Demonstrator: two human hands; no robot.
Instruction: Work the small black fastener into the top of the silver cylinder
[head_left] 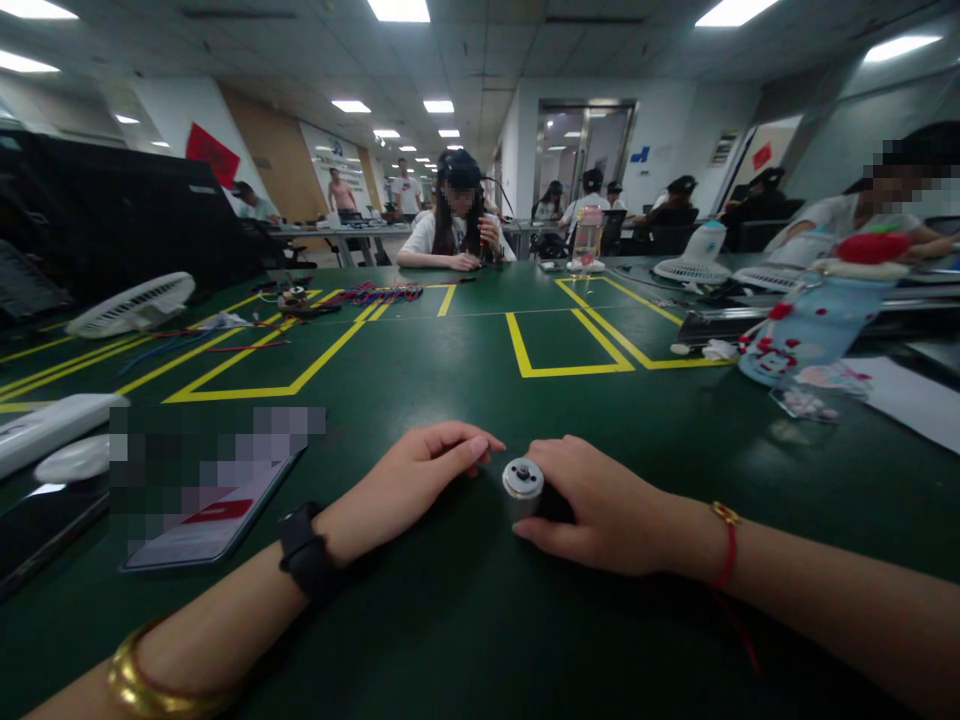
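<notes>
My right hand (600,505) lies on the dark green table (465,620) and grips a small silver cylindrical motor (523,480), its round end facing left. My left hand (420,478) rests just left of it with fingers curled loosely, fingertips close to the motor's end; whether they touch it I cannot tell. A black watch sits on my left wrist, a red string on my right.
A phone (214,510) lies at the left, beside a white power strip (52,425). A white fan (131,305) and loose wires (375,293) sit further back. A blue bottle (814,320) and papers (911,400) lie at right. Several other people sit at the far edge.
</notes>
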